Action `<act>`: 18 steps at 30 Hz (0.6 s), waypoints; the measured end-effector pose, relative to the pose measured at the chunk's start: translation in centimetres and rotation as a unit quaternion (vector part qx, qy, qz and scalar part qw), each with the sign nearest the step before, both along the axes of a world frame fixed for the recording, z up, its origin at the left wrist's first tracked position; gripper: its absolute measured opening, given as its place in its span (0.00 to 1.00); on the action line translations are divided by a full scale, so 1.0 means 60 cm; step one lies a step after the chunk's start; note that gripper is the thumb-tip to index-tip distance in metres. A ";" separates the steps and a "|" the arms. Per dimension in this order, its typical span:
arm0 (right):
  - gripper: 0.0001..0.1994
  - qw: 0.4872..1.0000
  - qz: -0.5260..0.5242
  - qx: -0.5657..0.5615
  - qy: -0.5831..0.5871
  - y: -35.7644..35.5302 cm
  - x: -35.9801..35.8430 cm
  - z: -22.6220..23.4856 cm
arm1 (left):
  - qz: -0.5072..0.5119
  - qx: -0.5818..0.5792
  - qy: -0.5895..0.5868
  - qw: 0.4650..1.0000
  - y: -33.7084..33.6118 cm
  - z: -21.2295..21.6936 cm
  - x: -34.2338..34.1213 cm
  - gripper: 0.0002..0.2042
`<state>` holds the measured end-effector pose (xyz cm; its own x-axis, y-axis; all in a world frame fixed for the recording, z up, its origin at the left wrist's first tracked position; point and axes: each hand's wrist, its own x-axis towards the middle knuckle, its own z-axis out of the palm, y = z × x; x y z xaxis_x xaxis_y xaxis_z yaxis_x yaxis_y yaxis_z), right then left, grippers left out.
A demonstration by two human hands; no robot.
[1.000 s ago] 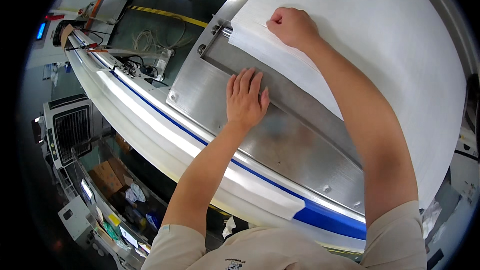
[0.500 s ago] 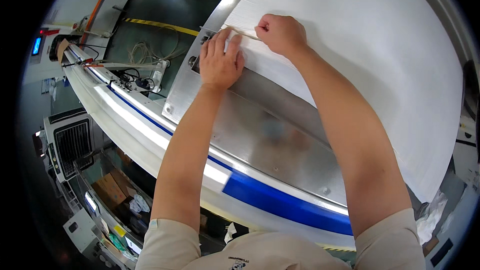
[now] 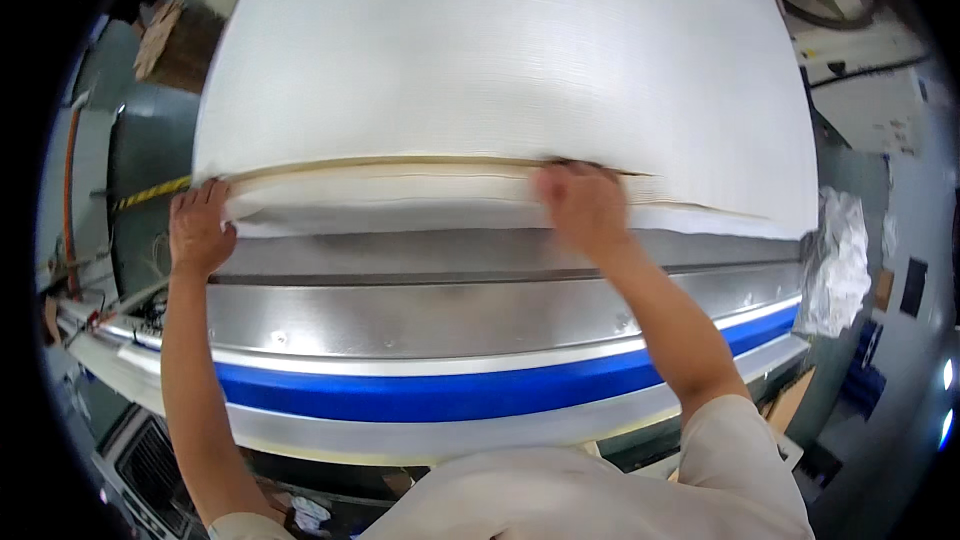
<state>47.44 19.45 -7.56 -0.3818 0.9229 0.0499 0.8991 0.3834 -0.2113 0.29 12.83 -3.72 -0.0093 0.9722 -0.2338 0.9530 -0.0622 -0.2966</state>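
A wide white sheet (image 3: 480, 60) with a finely ribbed surface spreads over the metal table; I cannot tell if it is cloth or paper. Along its near side the edge is turned up in a long fold, with a cream-coloured layered strip (image 3: 400, 180) showing. At the left end of this fold rests my left hand (image 3: 203, 228), its fingers laid over the corner and the thumb apart. My right hand (image 3: 585, 205) is closed like a fist at the sheet's near edge, right of the middle. Motion smears it, and its fingertips are hidden.
In front of the sheet lie a bare steel strip (image 3: 400, 315) and a long blue band (image 3: 430, 395). Crumpled clear plastic (image 3: 838, 265) hangs by the table's right end. A brown carton (image 3: 180, 45) stands on the floor at the far left.
My view has turned so the table's near edge runs across it. My right hand has moved far to the right along the sheet's edge; my left hand stays at the left corner.
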 end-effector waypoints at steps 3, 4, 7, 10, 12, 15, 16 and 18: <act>0.20 0.988 -0.075 -0.046 -0.124 0.016 0.247 -0.003 | 0.057 -0.106 0.071 0.990 0.049 0.009 0.056 0.21; 0.22 0.983 -0.093 -0.047 -0.150 0.017 0.320 0.005 | 0.064 -0.129 0.094 0.985 0.062 -0.001 0.056 0.20; 0.27 0.971 -0.162 -0.014 -0.177 0.021 0.495 0.011 | 0.025 -0.125 0.157 0.979 0.079 -0.054 0.015 0.08; 0.30 0.950 -0.211 -0.071 -0.217 0.045 0.650 0.023 | 0.053 -0.088 0.130 0.986 0.075 -0.083 -0.015 0.08; 0.30 0.920 -0.242 -0.130 -0.278 0.063 0.701 0.028 | 0.113 -0.067 0.087 0.987 0.081 -0.098 -0.019 0.10; 0.30 0.906 -0.256 -0.116 -0.316 0.081 0.802 0.011 | 0.092 -0.048 0.107 0.989 0.063 -0.128 -0.111 0.10; 0.27 0.915 -0.230 -0.098 -0.316 0.081 0.846 0.001 | 0.093 -0.033 0.096 0.990 0.052 -0.134 -0.138 0.10; 0.22 0.924 -0.186 -0.071 -0.326 0.059 0.936 0.004 | 0.109 -0.020 0.053 0.992 0.060 -0.146 -0.128 0.10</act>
<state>103.59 22.97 -7.31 0.0564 0.9761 -0.2098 0.9172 0.0324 0.3972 -7.39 16.45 -12.48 -0.2450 0.9342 -0.2595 0.9089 0.1282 -0.3967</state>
